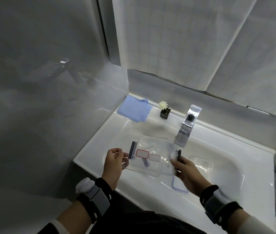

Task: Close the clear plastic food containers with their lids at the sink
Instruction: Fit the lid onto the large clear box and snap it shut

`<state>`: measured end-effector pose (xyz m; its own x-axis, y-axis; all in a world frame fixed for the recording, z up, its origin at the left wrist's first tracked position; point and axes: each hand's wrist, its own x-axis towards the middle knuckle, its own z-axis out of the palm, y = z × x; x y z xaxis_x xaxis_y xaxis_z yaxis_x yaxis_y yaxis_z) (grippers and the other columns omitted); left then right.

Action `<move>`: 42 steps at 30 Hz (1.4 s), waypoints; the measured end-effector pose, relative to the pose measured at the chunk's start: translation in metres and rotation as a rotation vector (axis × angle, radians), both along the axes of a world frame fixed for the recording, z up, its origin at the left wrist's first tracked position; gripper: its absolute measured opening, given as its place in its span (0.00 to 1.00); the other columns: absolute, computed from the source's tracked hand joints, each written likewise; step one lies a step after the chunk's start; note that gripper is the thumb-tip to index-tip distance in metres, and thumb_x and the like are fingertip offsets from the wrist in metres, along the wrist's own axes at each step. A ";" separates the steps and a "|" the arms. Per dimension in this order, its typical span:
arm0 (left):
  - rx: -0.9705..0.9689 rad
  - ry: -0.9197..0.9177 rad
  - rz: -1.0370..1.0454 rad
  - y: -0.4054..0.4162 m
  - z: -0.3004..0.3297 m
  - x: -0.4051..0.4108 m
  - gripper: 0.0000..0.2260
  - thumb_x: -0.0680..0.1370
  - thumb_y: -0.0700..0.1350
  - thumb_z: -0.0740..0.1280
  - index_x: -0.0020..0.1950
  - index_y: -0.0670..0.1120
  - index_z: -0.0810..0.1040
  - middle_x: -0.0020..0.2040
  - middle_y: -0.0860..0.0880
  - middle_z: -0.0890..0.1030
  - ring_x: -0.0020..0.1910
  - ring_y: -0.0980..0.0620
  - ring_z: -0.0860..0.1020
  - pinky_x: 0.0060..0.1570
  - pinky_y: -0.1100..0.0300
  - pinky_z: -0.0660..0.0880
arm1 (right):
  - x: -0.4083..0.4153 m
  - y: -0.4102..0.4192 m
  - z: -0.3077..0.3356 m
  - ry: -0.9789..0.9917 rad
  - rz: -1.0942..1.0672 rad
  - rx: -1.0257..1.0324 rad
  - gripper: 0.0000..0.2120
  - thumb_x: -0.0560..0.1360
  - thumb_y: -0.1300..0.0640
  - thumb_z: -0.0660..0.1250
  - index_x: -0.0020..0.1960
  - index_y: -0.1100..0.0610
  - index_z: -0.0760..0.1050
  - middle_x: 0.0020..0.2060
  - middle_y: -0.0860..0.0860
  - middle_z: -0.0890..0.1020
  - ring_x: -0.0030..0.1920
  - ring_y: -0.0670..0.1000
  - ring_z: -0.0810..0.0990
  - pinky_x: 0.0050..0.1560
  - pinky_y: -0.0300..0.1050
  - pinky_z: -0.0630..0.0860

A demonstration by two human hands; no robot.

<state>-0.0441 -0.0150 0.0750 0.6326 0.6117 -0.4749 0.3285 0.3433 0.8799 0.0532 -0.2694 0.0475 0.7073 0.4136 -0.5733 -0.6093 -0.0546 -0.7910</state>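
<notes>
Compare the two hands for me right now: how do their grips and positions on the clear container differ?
The left hand pinches the clear container at its left edge with curled fingertips, beside a dark blue clip; the right hand wraps around the dark clip on the right side. The left hand sits above the sink's left rim, the right hand above the basin. Both wear dark wrist straps and hold the same container.
</notes>
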 end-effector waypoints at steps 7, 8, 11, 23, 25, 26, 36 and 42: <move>0.161 0.083 0.056 -0.003 -0.008 0.001 0.03 0.81 0.43 0.66 0.50 0.43 0.77 0.44 0.45 0.85 0.41 0.49 0.81 0.44 0.57 0.77 | -0.011 0.018 0.004 -0.017 0.031 0.030 0.29 0.70 0.52 0.75 0.64 0.69 0.74 0.50 0.57 0.76 0.52 0.57 0.72 0.55 0.53 0.72; 0.161 0.095 0.066 -0.003 -0.009 0.000 0.04 0.80 0.43 0.67 0.51 0.43 0.78 0.44 0.46 0.85 0.41 0.49 0.81 0.44 0.57 0.77 | -0.011 0.019 0.004 -0.012 0.034 0.039 0.30 0.70 0.52 0.75 0.64 0.69 0.73 0.50 0.56 0.76 0.51 0.57 0.72 0.55 0.53 0.72; 0.165 0.129 0.081 -0.001 -0.009 -0.001 0.04 0.78 0.43 0.68 0.50 0.43 0.79 0.44 0.45 0.85 0.41 0.48 0.81 0.48 0.52 0.79 | -0.013 0.023 0.004 -0.014 0.041 0.048 0.23 0.76 0.56 0.72 0.64 0.70 0.72 0.48 0.56 0.74 0.47 0.55 0.71 0.51 0.49 0.73; 0.181 0.170 0.119 0.003 -0.002 0.004 0.04 0.73 0.45 0.72 0.45 0.46 0.84 0.44 0.48 0.85 0.44 0.49 0.80 0.55 0.51 0.79 | -0.016 0.034 0.010 -0.019 0.093 0.073 0.13 0.85 0.56 0.60 0.65 0.58 0.78 0.58 0.57 0.86 0.52 0.53 0.83 0.52 0.49 0.80; 0.175 0.172 0.128 0.003 -0.001 0.005 0.04 0.73 0.46 0.72 0.44 0.47 0.84 0.43 0.48 0.85 0.44 0.49 0.81 0.55 0.50 0.79 | -0.015 0.036 0.012 -0.039 0.103 0.058 0.14 0.85 0.55 0.59 0.64 0.58 0.79 0.55 0.56 0.87 0.50 0.52 0.84 0.51 0.47 0.80; 0.173 0.172 0.134 0.003 -0.002 0.006 0.04 0.73 0.46 0.73 0.44 0.47 0.84 0.44 0.48 0.86 0.45 0.48 0.82 0.55 0.50 0.79 | -0.014 0.036 0.012 -0.044 0.101 0.044 0.15 0.85 0.54 0.59 0.64 0.60 0.78 0.53 0.56 0.86 0.49 0.52 0.83 0.50 0.48 0.80; 0.196 0.113 0.130 0.003 0.000 0.009 0.06 0.74 0.41 0.74 0.50 0.46 0.84 0.46 0.46 0.86 0.46 0.49 0.83 0.51 0.59 0.78 | -0.008 0.036 0.009 -0.123 0.106 0.005 0.08 0.80 0.62 0.67 0.58 0.63 0.78 0.46 0.55 0.82 0.45 0.53 0.79 0.51 0.50 0.78; 0.272 0.112 0.085 0.001 0.003 0.012 0.09 0.75 0.42 0.73 0.55 0.45 0.84 0.47 0.49 0.86 0.48 0.50 0.83 0.53 0.59 0.79 | -0.011 0.039 0.010 -0.254 0.105 -0.127 0.06 0.80 0.61 0.65 0.56 0.61 0.77 0.50 0.62 0.81 0.44 0.53 0.79 0.50 0.52 0.80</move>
